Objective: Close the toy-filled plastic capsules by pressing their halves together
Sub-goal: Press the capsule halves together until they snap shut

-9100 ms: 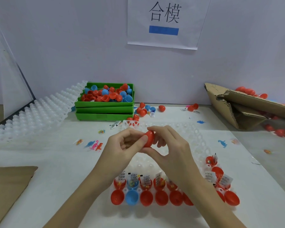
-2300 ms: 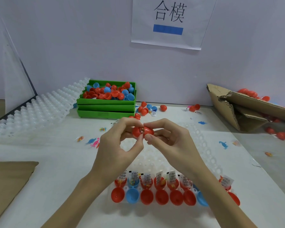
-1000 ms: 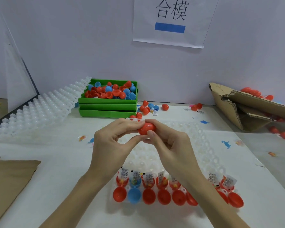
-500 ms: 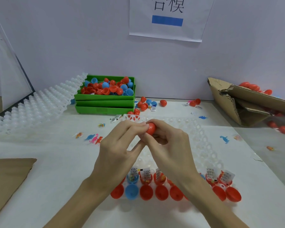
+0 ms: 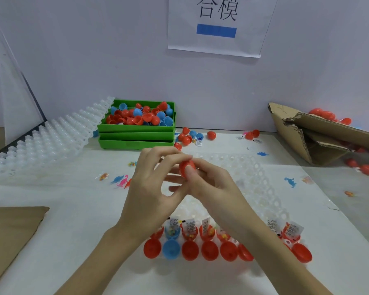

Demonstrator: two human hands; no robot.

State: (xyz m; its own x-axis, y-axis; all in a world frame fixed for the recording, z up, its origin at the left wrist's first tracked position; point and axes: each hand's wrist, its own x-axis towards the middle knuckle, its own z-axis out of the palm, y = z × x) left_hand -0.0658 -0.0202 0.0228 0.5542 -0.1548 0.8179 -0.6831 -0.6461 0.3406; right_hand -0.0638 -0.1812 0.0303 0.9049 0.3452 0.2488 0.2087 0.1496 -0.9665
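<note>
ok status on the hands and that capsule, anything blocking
Left hand and right hand both pinching red capsule above the clear tray. Seam hidden by fingers. Open filled capsules wait below; nothing blocking.

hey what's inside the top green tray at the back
The green tray holds a heap of loose red and blue capsule halves, piled past its rim. Anything beneath the top layer is covered, and the trays stacked under it hide their contents.

"合模" on wall sign (image 5: 218,26) (top cropped)
</note>
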